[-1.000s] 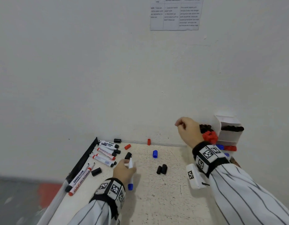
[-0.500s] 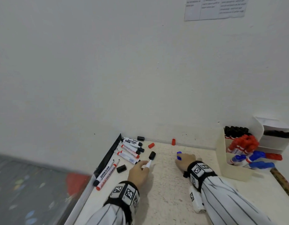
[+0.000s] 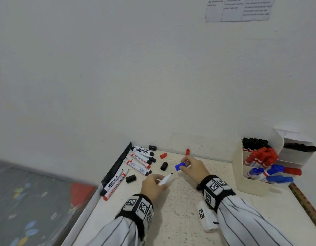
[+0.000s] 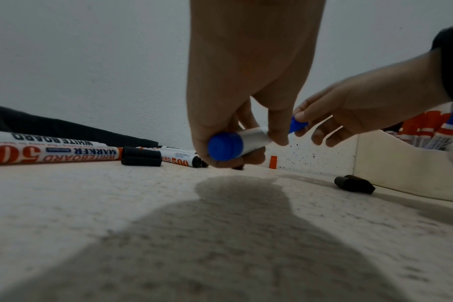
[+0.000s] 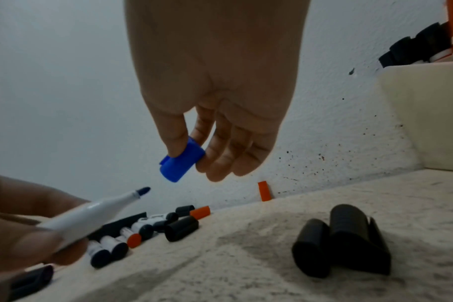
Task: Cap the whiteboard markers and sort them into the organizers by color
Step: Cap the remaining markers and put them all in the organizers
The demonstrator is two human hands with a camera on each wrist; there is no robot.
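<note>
My left hand [image 3: 154, 183] grips an uncapped blue marker [image 3: 165, 179] low over the table, its tip pointing up and right; the marker's blue end [image 4: 225, 146] faces the left wrist camera. My right hand [image 3: 191, 167] pinches a blue cap [image 3: 180, 166] between thumb and fingers, a short way above and to the right of the tip. The cap [image 5: 182, 162] and the tip [image 5: 142, 191] are apart. Several black and red markers [image 3: 140, 159] lie at the table's far left. A cream organizer [image 3: 246, 174] at the right holds black, red and blue markers.
Loose black caps [image 3: 164, 166] [image 3: 131, 178] and red caps [image 3: 163, 155] [image 3: 187, 152] lie on the table [image 3: 180, 219]. Two black caps [image 5: 341, 243] lie under my right wrist. A wall runs along the back. The table's left edge drops to the floor.
My right hand came down from the organizer, picked up the blue cap and lifted it. My left hand swung the marker so its tip points toward the cap.
</note>
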